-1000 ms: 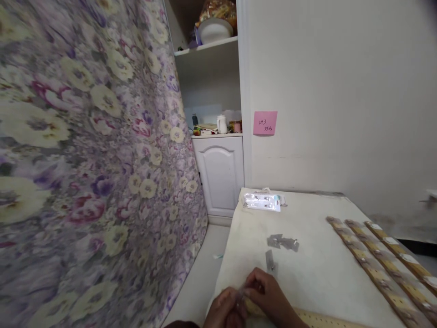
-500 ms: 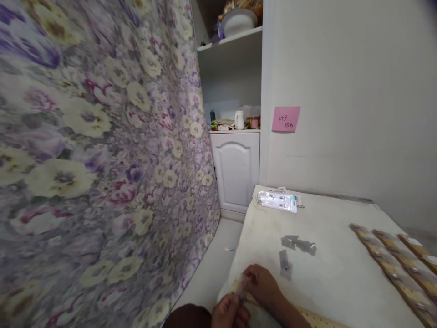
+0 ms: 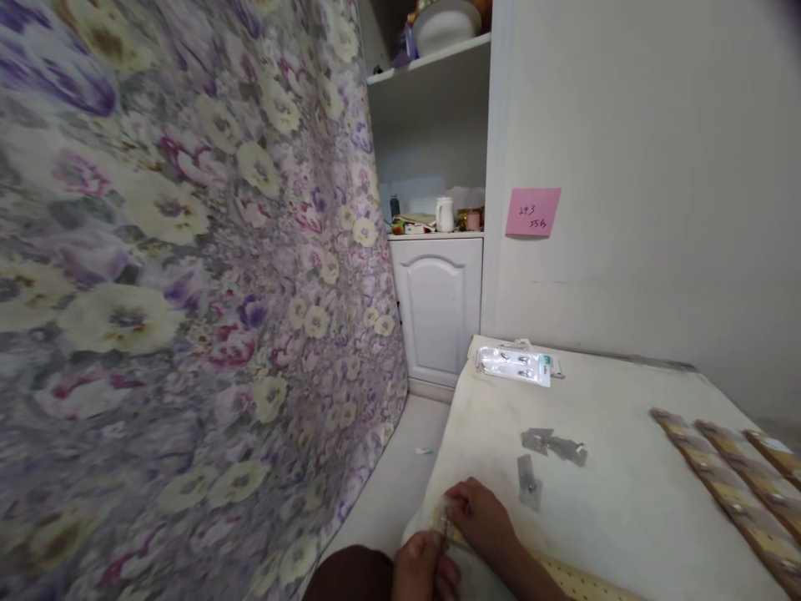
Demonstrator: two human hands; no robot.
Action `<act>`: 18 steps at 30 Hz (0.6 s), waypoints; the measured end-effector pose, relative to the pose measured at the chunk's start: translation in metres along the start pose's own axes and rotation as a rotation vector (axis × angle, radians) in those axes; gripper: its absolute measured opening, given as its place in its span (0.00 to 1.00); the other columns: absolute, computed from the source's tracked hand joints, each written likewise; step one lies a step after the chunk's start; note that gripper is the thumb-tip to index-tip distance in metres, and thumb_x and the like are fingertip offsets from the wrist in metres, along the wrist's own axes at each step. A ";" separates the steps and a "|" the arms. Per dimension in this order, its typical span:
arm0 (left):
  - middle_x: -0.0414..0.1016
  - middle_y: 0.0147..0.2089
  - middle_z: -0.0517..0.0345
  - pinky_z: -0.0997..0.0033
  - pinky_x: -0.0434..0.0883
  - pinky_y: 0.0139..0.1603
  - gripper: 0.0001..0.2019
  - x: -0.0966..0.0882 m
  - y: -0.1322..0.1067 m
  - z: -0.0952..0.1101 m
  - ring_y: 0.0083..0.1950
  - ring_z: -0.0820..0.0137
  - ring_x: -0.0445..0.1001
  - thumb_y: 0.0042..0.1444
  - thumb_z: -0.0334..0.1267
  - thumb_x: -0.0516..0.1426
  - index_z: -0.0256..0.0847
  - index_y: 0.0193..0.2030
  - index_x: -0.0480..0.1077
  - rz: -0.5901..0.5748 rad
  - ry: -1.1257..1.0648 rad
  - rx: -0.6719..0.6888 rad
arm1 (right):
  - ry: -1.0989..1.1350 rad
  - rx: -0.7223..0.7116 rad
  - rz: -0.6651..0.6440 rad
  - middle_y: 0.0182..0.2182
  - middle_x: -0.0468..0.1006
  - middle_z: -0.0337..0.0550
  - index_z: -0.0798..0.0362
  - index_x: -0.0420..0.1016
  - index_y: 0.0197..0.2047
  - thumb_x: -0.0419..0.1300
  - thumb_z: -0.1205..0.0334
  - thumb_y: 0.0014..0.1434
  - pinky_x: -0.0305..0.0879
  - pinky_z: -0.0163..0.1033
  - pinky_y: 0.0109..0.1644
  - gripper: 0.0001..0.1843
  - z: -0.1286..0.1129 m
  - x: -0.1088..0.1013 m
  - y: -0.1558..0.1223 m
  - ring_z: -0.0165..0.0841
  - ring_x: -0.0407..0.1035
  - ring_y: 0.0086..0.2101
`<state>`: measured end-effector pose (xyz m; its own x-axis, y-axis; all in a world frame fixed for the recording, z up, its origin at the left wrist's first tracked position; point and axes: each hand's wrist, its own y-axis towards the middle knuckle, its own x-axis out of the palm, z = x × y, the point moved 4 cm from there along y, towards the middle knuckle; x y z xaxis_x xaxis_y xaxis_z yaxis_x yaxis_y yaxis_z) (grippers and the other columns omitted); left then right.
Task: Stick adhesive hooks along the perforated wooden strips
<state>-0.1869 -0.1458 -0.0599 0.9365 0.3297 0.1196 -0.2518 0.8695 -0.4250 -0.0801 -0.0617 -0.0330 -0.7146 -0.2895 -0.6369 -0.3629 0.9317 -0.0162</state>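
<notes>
At the bottom of the view my left hand (image 3: 420,573) and my right hand (image 3: 481,522) meet at the near left corner of a white table (image 3: 626,467). Both are closed, pinching a small clear packet (image 3: 445,522) between them over the end of a tan perforated strip (image 3: 581,580). What the packet holds is too small to make out. Just beyond my right hand lies a small clear bag with a metal piece (image 3: 529,483), and further out lie two more such bags (image 3: 556,445).
A clear blister pack (image 3: 514,365) lies at the table's far left corner. Several tan perforated strips (image 3: 726,488) run along the right side. A floral curtain (image 3: 175,292) fills the left. Behind stand a white cabinet (image 3: 439,305), shelves and a wall with a pink note (image 3: 532,211).
The view has swung left, so the table and strips sit further right in frame. My hands stay together on the small packet, shifted slightly along the table's corner.
</notes>
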 end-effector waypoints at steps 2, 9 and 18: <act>0.70 0.14 0.64 0.81 0.46 0.10 0.23 0.000 0.000 0.000 0.08 0.78 0.62 0.40 0.60 0.54 0.40 0.27 0.61 0.000 0.003 0.015 | 0.009 0.004 0.003 0.34 0.75 0.40 0.50 0.76 0.39 0.55 0.61 0.50 0.60 0.33 0.42 0.13 -0.001 0.000 -0.001 0.32 0.69 0.36; 0.69 0.12 0.64 0.82 0.46 0.08 0.24 -0.001 0.005 -0.003 0.07 0.78 0.61 0.37 0.61 0.55 0.40 0.27 0.62 0.018 0.025 -0.012 | -0.018 -0.021 0.000 0.35 0.75 0.41 0.50 0.76 0.39 0.54 0.60 0.51 0.60 0.33 0.41 0.13 -0.003 -0.001 -0.003 0.32 0.70 0.37; 0.70 0.13 0.64 0.82 0.46 0.10 0.22 -0.002 0.005 -0.002 0.08 0.79 0.61 0.39 0.59 0.55 0.40 0.27 0.62 0.015 0.032 0.002 | -0.016 -0.020 0.043 0.33 0.76 0.40 0.51 0.75 0.37 0.58 0.58 0.48 0.59 0.34 0.41 0.12 -0.004 -0.001 -0.004 0.32 0.69 0.35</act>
<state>-0.1895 -0.1428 -0.0635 0.9399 0.3309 0.0844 -0.2666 0.8654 -0.4243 -0.0800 -0.0662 -0.0288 -0.7204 -0.2455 -0.6487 -0.3439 0.9386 0.0267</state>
